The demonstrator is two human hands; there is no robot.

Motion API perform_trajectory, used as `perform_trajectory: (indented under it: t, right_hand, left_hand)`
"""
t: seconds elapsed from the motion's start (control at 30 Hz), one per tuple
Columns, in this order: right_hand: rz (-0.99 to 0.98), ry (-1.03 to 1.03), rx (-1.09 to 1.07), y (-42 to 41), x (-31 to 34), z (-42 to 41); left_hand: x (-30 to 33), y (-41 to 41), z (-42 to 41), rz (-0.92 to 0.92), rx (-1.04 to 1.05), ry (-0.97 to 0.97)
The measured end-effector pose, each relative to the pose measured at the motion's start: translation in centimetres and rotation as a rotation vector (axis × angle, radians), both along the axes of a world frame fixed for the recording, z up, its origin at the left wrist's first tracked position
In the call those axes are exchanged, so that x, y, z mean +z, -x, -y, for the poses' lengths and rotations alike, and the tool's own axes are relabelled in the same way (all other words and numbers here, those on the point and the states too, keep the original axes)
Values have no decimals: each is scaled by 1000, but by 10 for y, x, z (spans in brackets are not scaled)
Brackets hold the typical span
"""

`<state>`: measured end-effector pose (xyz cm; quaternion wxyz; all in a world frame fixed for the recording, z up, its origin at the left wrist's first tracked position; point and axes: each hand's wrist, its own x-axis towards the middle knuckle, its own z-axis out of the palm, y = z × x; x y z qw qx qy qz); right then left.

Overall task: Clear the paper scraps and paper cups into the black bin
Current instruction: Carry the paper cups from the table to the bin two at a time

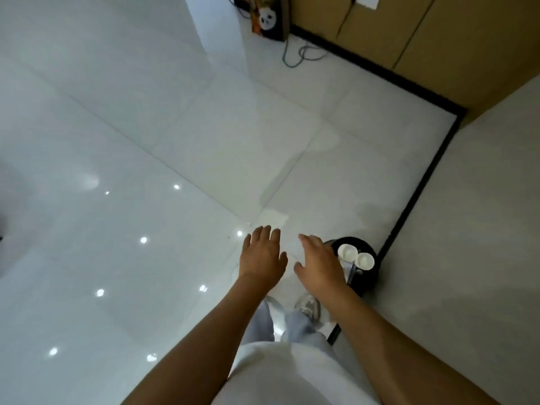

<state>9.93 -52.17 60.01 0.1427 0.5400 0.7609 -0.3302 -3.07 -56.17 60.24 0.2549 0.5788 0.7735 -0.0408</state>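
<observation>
A round black bin (368, 277) stands on the white tiled floor by the wall, just right of my feet. Two white paper cups (347, 252) (365, 261) lie inside it with their mouths up. My left hand (261, 257) hovers palm down over the floor, fingers straight and holding nothing. Beside the bin's left rim, my right hand (318, 263) is held out with relaxed fingers, also holding nothing; it covers part of the rim. A pale paper sheet (273, 219) seems to lie on the floor just beyond my fingertips, though it is faint.
A black skirting strip (420, 188) runs along the wall right of the bin and turns the corner (460, 111). A dark box with a panda picture (268, 20) and loose cables (304, 55) sit far ahead by the brown wall. Glossy floor tiles spread to the left.
</observation>
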Motion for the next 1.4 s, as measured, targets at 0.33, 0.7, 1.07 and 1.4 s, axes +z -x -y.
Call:
perform_trajectory:
  t: [0.33,0.7,1.07,1.4]
  right_hand:
    - [6,-106,548,249,46,69]
    - [-44,-121,851,497,68,144]
    - [-52,-132,1055,733,68,89]
    - [-85,-130,1169,966,93,37]
  left_hand:
    - [41,212,133,-39,449,-2]
    - [64,435,251,-83,762,-1]
    - [55,646,231,-79,965,13]
    - [81,856,182,-132,1116,-66]
